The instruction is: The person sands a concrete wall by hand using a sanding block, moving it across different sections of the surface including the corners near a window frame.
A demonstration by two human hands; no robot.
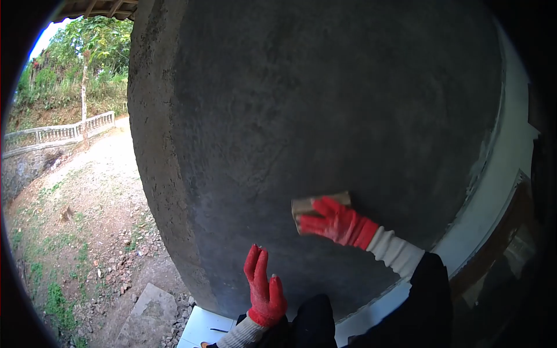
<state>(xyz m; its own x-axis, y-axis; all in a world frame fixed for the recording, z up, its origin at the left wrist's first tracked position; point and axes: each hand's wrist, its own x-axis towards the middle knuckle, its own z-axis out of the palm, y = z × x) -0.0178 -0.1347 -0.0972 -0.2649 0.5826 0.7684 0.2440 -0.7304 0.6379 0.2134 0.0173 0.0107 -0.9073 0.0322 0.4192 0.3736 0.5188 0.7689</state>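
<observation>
Against the dark grey plastered wall (325, 116), my right hand (339, 223), in a red-coated glove with a white cuff, holds a flat brownish block (339, 199). The fingers lie over the block's front, and its underside is hidden against the wall. Lower and to the left, my left hand (264, 287) wears a matching red glove. It is raised near the wall with fingers apart and nothing in it.
A white tiled surface (200, 327) with a thin dark object lies below my left hand. The wall's rough edge (159, 133) is at left, with rubble and a concrete slab (152, 313) outside. A pale strip (464, 232) borders the wall at right.
</observation>
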